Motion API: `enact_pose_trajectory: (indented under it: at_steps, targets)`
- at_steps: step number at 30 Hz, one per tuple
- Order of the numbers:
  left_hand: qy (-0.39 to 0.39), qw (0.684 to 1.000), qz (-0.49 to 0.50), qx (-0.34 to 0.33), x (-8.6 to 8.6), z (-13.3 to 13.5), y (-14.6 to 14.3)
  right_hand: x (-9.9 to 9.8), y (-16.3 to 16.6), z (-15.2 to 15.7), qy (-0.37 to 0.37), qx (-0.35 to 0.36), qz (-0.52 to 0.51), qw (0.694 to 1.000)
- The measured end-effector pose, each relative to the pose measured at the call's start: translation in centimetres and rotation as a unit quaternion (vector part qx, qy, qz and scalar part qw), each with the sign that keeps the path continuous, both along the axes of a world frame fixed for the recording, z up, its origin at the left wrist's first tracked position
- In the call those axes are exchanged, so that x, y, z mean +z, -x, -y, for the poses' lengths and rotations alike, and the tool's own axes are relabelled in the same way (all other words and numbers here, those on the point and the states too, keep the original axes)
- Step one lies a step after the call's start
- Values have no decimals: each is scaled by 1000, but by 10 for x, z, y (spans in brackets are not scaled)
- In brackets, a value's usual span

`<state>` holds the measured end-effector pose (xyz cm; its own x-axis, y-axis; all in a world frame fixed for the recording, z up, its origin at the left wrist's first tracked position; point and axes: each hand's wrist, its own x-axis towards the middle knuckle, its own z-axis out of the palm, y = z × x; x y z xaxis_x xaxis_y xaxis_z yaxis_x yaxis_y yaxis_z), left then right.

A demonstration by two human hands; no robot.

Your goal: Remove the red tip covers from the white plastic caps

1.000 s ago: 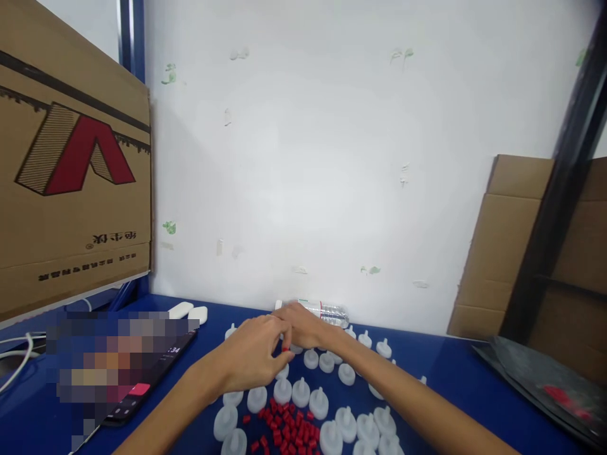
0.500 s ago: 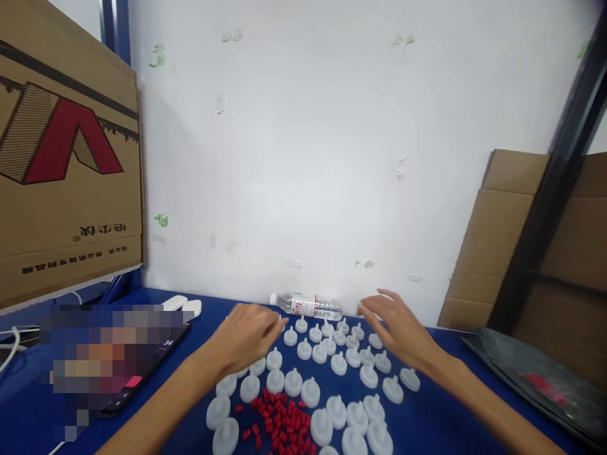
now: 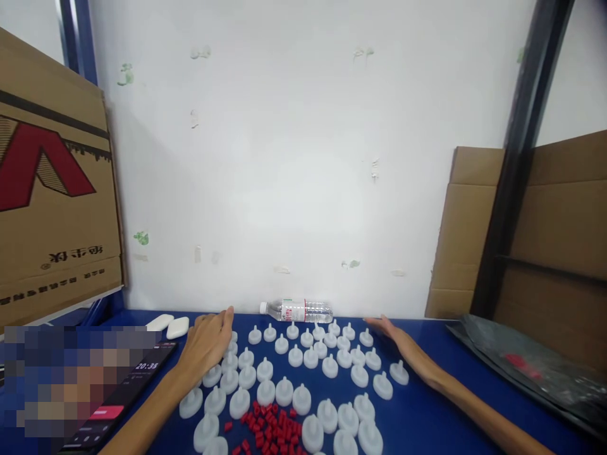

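Note:
My left hand (image 3: pixel 208 341) rests at the left edge of a spread of white round plastic caps with upright spouts (image 3: pixel 264 370), its back toward me. Its fingers reach forward, the index tip raised, and nothing shows in them. At the right edge of the same caps, my right hand (image 3: pixel 389 331) stands on its side, fingers stretched and pointing inward, holding nothing. Some caps are partly hidden by my left hand. In front of the nearer caps lies a heap of small red plastic tubes (image 3: pixel 272 424).
A clear water bottle (image 3: pixel 306 310) lies against the white wall. At the left are a phone (image 3: pixel 123 395), a white case (image 3: pixel 177 327) and a big printed carton (image 3: pixel 61 234). A grey plastic bag (image 3: pixel 516 373) and folded cardboard (image 3: pixel 467 234) are at the right.
My hands have come down and moved apart to the two sides of the white caps. Several caps at the back left now show. The view has shifted right and upward.

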<state>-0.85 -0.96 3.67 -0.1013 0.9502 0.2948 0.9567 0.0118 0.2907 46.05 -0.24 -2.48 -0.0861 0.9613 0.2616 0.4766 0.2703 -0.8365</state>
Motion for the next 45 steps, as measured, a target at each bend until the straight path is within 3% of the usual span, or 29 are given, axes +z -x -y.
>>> enact_pose_trajectory:
  at_steps: [4, 8, 15, 24, 29, 35, 40, 45]
  targets:
    - [63, 996, 55, 3, -8, -9, 9, 2, 10, 12, 43, 41, 3, 998]
    - [89, 989, 115, -10, -3, -11, 7, 12, 29, 24, 67, 67, 6, 995]
    - [86, 981, 174, -28, 5, 1, -5, 19, 60, 45, 81, 118, -6, 990]
    - [66, 977, 199, -37, 7, 4, -6, 9, 54, 35, 43, 100, -22, 994]
    - [55, 975, 213, -36, 4, -1, -2, 13, 55, 43, 2, 87, 40, 995]
    - [38, 974, 222, -34, -3, -7, 0, 43, 64, 51, -92, 112, 180, 973]
    - [20, 976, 215, -27, -6, -10, 0, 70, 89, 36, -135, 173, 272, 937]
    - [-3, 983, 179, -26, -6, -8, 2, 72, 115, 13, -149, 200, 317, 915]
